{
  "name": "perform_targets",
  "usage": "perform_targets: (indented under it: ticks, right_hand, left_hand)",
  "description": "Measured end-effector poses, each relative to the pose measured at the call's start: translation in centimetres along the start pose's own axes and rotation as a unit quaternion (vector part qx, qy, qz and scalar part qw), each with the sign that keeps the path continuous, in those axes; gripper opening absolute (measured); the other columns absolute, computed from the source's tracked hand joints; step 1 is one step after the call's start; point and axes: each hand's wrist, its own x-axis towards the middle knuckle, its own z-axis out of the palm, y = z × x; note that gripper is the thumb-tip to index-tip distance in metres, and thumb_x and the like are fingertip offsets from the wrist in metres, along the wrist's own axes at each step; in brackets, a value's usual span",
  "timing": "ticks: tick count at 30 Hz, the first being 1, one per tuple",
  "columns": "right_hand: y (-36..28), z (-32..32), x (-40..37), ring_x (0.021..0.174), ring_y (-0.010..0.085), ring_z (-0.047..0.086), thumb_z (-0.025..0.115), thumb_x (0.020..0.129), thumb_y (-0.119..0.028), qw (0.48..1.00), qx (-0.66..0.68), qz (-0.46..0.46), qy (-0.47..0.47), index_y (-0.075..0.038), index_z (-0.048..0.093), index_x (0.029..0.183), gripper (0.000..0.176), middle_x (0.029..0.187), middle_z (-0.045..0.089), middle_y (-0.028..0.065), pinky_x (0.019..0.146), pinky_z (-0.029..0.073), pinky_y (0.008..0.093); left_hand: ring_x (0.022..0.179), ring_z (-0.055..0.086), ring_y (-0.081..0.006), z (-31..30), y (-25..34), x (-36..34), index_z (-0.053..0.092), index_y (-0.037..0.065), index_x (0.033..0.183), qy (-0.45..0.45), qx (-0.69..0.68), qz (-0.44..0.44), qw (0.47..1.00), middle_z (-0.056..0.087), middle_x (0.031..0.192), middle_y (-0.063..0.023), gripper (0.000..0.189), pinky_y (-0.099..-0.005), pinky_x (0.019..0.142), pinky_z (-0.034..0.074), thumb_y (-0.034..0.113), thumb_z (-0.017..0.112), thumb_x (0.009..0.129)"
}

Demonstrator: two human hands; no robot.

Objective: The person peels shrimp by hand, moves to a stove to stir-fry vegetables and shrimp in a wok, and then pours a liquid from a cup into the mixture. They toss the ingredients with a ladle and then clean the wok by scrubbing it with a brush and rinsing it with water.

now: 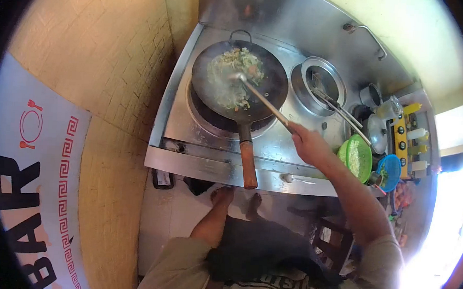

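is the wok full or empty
Neither full nor empty: the wok holds steaming chopped food, with bare dark metal showing around it.

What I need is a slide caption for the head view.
Right hand holding a utensil in a steaming wok of chopped food.

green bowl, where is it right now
In the head view, the green bowl is on the person's right, near the front edge of the stove, between the right hand and the blue basket.
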Motion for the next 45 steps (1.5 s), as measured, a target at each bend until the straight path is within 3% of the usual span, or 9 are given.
perform_targets:
  ticks: [3, 5, 10, 12, 15, 20, 26, 38, 45]
  right_hand:
    - [-1.6, -3.9, -4.1, 0.075, 0.0433, 0.064, 0.047, 0.092, -0.016, 0.987, -0.116, 0.057, -0.092, -0.017, 0.047, 0.134, 0.041, 0.079, 0.064, 0.0257, 0.067, 0.051, 0.053]
    - [-0.8, -4.3, -4.8, 0.075, 0.0432, 0.064, 0.047, 0.092, -0.015, 0.984, -0.145, 0.07, -0.082, -0.017, 0.047, 0.134, 0.042, 0.079, 0.065, 0.0257, 0.067, 0.051, 0.0533]
    - [2.0, 0.0, 0.3, 0.077, 0.0445, 0.063, 0.05, 0.092, -0.016, 0.999, 0.035, 0.041, 0.006, -0.016, 0.046, 0.134, 0.043, 0.082, 0.064, 0.0254, 0.071, 0.049, 0.0533]
    - [0.7, -0.5, -1.1, 0.078, 0.0433, 0.063, 0.05, 0.091, -0.015, 0.999, 0.024, 0.041, -0.016, -0.015, 0.05, 0.13, 0.039, 0.085, 0.065, 0.0246, 0.072, 0.05, 0.0526]
    - [-2.8, -4.2, -5.1, 0.082, 0.0408, 0.065, 0.051, 0.091, -0.014, 0.993, -0.044, 0.076, -0.076, -0.011, 0.056, 0.124, 0.034, 0.088, 0.066, 0.0229, 0.075, 0.051, 0.0511]
    - [2.5, -6.0, -8.5, 0.082, 0.0405, 0.065, 0.052, 0.091, -0.016, 0.995, 0.079, -0.042, 0.045, -0.012, 0.055, 0.127, 0.037, 0.09, 0.067, 0.02, 0.075, 0.05, 0.0507]
    - [-1.6, -6.4, -11.2, 0.079, 0.0405, 0.065, 0.051, 0.091, -0.013, 0.995, 0.004, 0.066, -0.071, -0.015, 0.055, 0.129, 0.038, 0.088, 0.067, 0.0217, 0.074, 0.051, 0.0487]
    - [-1.4, 2.5, 5.5, 0.073, 0.0397, 0.065, 0.048, 0.093, -0.018, 0.994, 0.047, -0.013, 0.099, -0.02, 0.047, 0.134, 0.042, 0.08, 0.066, 0.0197, 0.066, 0.052, 0.0509]
    - [-1.7, -4.0, -3.5, 0.074, 0.0359, 0.066, 0.049, 0.092, -0.017, 0.993, -0.11, 0.035, -0.03, -0.02, 0.056, 0.127, 0.036, 0.082, 0.067, 0.0175, 0.067, 0.053, 0.0491]
  left_hand:
    - [0.112, 0.06, -0.0331, -4.1, 2.7, -8.8, 0.053, 0.008, 0.13, -0.205, -0.286, -0.036, 0.935, 0.06, 0.123, -0.0163, 0.055, -0.0462, 0.094, 0.046, 0.046, 0.057, 0.091]
    - [0.11, 0.061, -0.0322, -7.1, 3.4, -13.5, 0.049, 0.01, 0.133, -0.33, -0.377, 0.068, 0.863, 0.061, 0.122, -0.0163, 0.053, -0.0509, 0.093, 0.047, 0.042, 0.059, 0.092]
    - [0.117, 0.057, -0.0336, -14.7, 9.7, -22.7, 0.046, 0.005, 0.134, -0.493, -0.602, 0.287, 0.559, 0.058, 0.125, -0.0202, 0.056, -0.0539, 0.1, 0.043, 0.043, 0.054, 0.094]
    - [0.103, 0.063, -0.0313, -17.5, 13.6, -24.7, 0.05, 0.003, 0.126, -0.415, -0.664, 0.222, 0.582, 0.062, 0.112, -0.0168, 0.048, -0.0492, 0.09, 0.05, 0.037, 0.058, 0.093]
    - [0.082, 0.062, -0.0236, -17.6, 16.8, -21.0, 0.054, 0.003, 0.112, -0.261, -0.6, 0.217, 0.725, 0.061, 0.092, -0.0097, 0.031, -0.0407, 0.071, 0.053, 0.025, 0.062, 0.092]
    - [0.068, 0.055, -0.0165, -16.2, 20.2, -26.2, 0.052, 0.005, 0.096, -0.236, -0.673, 0.201, 0.672, 0.053, 0.078, -0.0034, 0.014, -0.0322, 0.056, 0.048, 0.006, 0.063, 0.086]
    - [0.069, 0.056, -0.0165, -15.9, 19.3, -24.0, 0.051, 0.005, 0.099, -0.244, -0.669, 0.224, 0.665, 0.054, 0.079, -0.0034, 0.016, -0.0322, 0.057, 0.048, 0.004, 0.062, 0.086]
    - [0.066, 0.057, -0.0149, -15.8, 18.4, -22.3, 0.052, 0.006, 0.101, -0.226, -0.667, 0.202, 0.681, 0.054, 0.08, -0.0023, 0.019, -0.0318, 0.058, 0.051, 0.007, 0.064, 0.086]
    - [0.06, 0.053, -0.0149, -16.7, 20.2, -25.3, 0.052, 0.006, 0.09, -0.229, -0.657, 0.165, 0.699, 0.052, 0.074, -0.003, 0.014, -0.0325, 0.055, 0.048, 0.01, 0.065, 0.086]
